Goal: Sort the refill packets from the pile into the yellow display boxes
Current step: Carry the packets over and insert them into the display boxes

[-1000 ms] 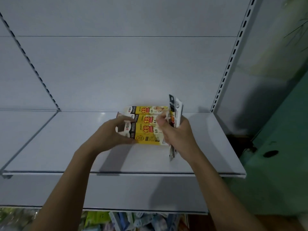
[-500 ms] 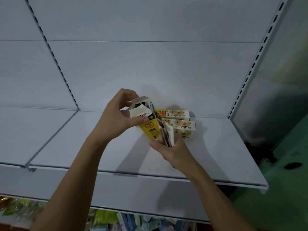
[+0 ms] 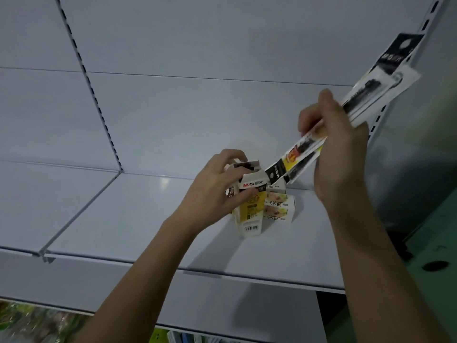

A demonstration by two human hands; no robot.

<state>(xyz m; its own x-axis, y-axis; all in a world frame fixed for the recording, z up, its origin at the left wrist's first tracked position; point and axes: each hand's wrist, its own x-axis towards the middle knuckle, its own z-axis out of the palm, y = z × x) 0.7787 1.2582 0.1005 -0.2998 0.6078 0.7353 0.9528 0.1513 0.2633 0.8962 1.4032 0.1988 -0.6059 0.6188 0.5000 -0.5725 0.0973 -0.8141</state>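
White shelf (image 3: 148, 219); stacked boxes (image 3: 279, 206) behind held box (image 3: 249, 211).

white shelf (image 3: 123, 219) | slotted upright (image 3: 91, 90) | green wall (image 3: 435, 243) | goods below, blurred (image 3: 32, 320)

A person's two bare arms reach up to a white metal shelf (image 3: 138, 219). The left hand (image 3: 217, 191) grips an upright yellow and white box (image 3: 249, 211) near its open top, thumb across the front, fingers curled behind the flap. The box stands on the shelf, touching two more boxes (image 3: 278, 206) stacked lying flat just to its right. The right hand (image 3: 338, 149), raised above and to the right, pinches a small bunch of long, narrow packets (image 3: 371, 95). They slant diagonally, lower ends just above the open box, upper ends fanned toward a slotted upright (image 3: 378, 115). Colourful goods (image 3: 180, 336) show blurred below the shelf.
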